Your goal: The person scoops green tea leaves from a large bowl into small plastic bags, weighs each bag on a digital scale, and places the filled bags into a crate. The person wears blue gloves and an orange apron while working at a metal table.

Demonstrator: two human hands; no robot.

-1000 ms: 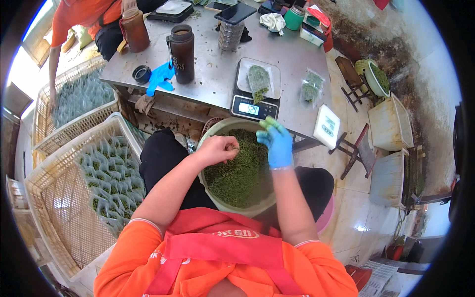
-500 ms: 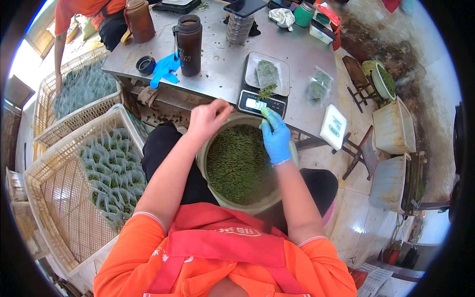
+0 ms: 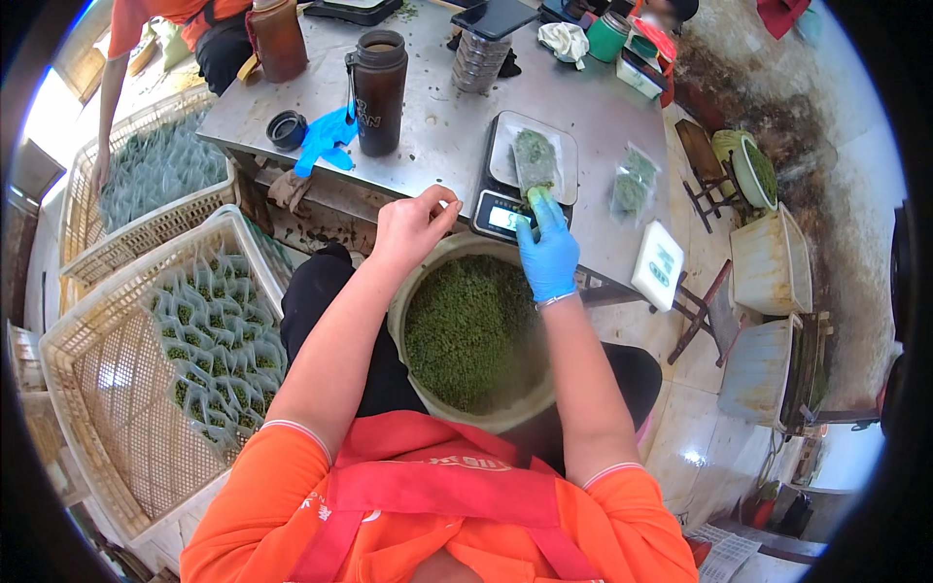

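Observation:
My right hand (image 3: 548, 251) wears a blue glove with green-stained fingertips. Its fingers stretch to the mouth of a clear plastic bag (image 3: 535, 158) of green leaves, touching or almost touching it, with the thumb apart. That bag lies on the pan of a digital scale (image 3: 569, 170), whose lit display is partly behind the glove. My bare left hand (image 3: 416, 228) hovers over the rim of a round tub (image 3: 400, 325), fingers curled and thumb pressed in; whatever they hold is hidden. Loose green leaves (image 3: 466, 330), small and possibly tea, fill the tub between my knees.
Another filled bag (image 3: 634, 183) lies right of the scale, near a white box (image 3: 657, 265). A dark bottle (image 3: 379, 92) and blue glove (image 3: 326, 141) share the metal table (image 3: 428, 126). Left, a crate (image 3: 107, 428) holds several bags; a co-worker's hand (image 3: 101, 167) reaches into another crate.
My right hand has moved forward from the scale's display to the bag's mouth, covering the leaves heaped there. My left hand stays nearly in place. The view has shifted slightly.

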